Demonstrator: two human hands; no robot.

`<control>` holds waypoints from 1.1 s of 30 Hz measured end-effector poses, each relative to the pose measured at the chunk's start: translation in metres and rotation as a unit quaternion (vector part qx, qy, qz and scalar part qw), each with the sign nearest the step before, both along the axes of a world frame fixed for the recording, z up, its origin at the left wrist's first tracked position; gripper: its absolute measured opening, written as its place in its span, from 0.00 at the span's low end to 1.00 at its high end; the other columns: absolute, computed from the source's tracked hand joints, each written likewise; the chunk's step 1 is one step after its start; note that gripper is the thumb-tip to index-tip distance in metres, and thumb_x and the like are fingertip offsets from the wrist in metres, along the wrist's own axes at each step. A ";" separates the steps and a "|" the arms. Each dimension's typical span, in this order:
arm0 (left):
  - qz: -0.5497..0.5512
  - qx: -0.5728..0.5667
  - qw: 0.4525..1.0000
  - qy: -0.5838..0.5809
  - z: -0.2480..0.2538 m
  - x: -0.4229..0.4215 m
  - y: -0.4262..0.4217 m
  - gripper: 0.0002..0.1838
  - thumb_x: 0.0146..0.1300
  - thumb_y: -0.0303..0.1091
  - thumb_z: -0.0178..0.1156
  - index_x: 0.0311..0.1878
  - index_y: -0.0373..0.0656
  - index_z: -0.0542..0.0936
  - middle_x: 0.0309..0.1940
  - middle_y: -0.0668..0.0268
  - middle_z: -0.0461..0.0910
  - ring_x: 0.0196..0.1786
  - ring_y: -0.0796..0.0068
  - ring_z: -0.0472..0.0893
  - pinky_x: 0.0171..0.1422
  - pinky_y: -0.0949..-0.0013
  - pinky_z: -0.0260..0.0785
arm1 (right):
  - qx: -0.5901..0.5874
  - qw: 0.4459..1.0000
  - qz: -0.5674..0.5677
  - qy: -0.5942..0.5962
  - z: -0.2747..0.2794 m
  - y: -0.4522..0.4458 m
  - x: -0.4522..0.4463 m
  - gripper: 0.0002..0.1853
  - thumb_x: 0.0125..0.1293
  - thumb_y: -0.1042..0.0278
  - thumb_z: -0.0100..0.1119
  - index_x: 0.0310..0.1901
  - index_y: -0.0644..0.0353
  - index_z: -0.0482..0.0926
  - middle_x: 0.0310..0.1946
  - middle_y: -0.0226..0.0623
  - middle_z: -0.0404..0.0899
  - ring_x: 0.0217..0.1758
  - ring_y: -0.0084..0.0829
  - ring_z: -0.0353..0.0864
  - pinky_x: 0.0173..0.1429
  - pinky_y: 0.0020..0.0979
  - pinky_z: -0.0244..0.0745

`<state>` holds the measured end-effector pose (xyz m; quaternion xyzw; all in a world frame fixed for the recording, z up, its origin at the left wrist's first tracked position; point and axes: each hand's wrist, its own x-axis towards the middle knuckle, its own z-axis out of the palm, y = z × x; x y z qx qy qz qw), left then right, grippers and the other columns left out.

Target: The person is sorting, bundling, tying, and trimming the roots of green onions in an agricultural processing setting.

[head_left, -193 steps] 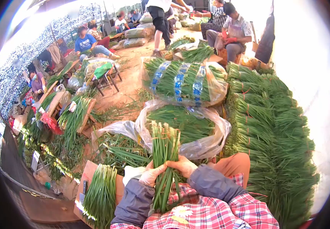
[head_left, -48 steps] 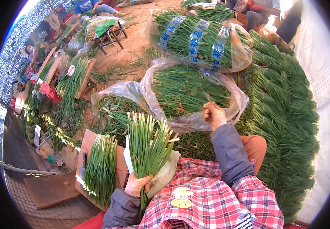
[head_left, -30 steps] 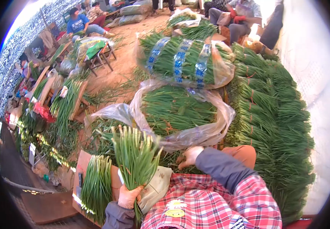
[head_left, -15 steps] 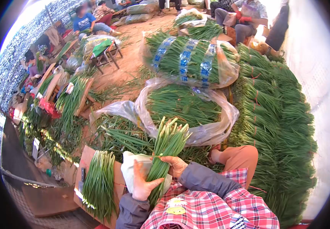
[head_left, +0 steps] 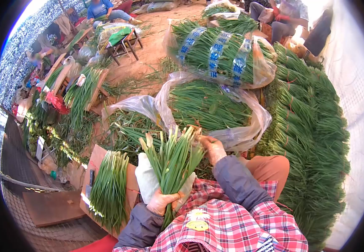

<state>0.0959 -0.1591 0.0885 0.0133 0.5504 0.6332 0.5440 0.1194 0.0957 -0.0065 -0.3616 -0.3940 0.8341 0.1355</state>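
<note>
My left hand is closed round the lower part of a bunch of garlic chives, whose pale cut ends fan out at the top. At the bunch's upper right edge, my right hand pinches at a brownish stalk end; its fingertips are partly hidden. Behind the bunch, a whitish cloth lies across my lap. To the left, a pile of chives rests on a wooden board, beside a knife.
Ahead lies an open plastic bag of chives, with a taped, filled bag behind it. Tied bundles line the right side. A folding stool stands on the dirt floor. Other people sit farther back.
My right hand has moved up and right, from the bunch's middle to its top edge. My left hand has closed round the lower bunch, and the stalk ends have spread wider.
</note>
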 end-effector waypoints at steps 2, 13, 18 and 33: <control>0.005 0.000 1.000 0.000 0.007 -0.001 -0.001 0.13 0.55 0.21 0.59 0.44 0.32 0.76 0.30 0.56 0.79 0.17 0.76 0.71 0.20 0.75 0.63 | 0.110 0.993 -0.010 -0.049 -0.004 0.008 -0.001 0.12 0.62 0.62 0.58 0.44 0.58 0.79 0.28 0.30 0.78 0.25 0.26 0.76 0.29 0.30 0.74; -0.009 -0.080 0.996 0.048 0.002 -0.007 -0.025 0.19 0.54 0.21 0.61 0.50 0.33 0.73 0.33 0.56 0.80 0.19 0.74 0.74 0.21 0.74 0.66 | 0.029 0.956 0.292 -0.005 0.050 0.023 0.019 0.18 0.62 0.60 0.58 0.49 0.63 0.75 0.23 0.29 0.74 0.19 0.21 0.69 0.18 0.23 0.62; -0.015 -0.084 0.994 0.069 0.001 -0.009 -0.030 0.19 0.53 0.21 0.63 0.49 0.33 0.73 0.32 0.58 0.80 0.18 0.77 0.72 0.21 0.75 0.64 | -0.020 0.981 0.187 0.036 0.059 -0.031 0.002 0.10 0.60 0.65 0.60 0.36 0.63 0.76 0.18 0.32 0.73 0.14 0.22 0.66 0.17 0.23 0.61; -0.004 -0.113 0.982 0.152 -0.003 -0.011 -0.044 0.24 0.51 0.18 0.64 0.52 0.37 0.68 0.25 0.65 0.75 0.14 0.79 0.69 0.16 0.75 0.59 | 0.021 0.997 0.069 -0.027 0.014 0.023 -0.006 0.10 0.60 0.66 0.57 0.37 0.64 0.78 0.20 0.33 0.76 0.17 0.25 0.72 0.22 0.30 0.72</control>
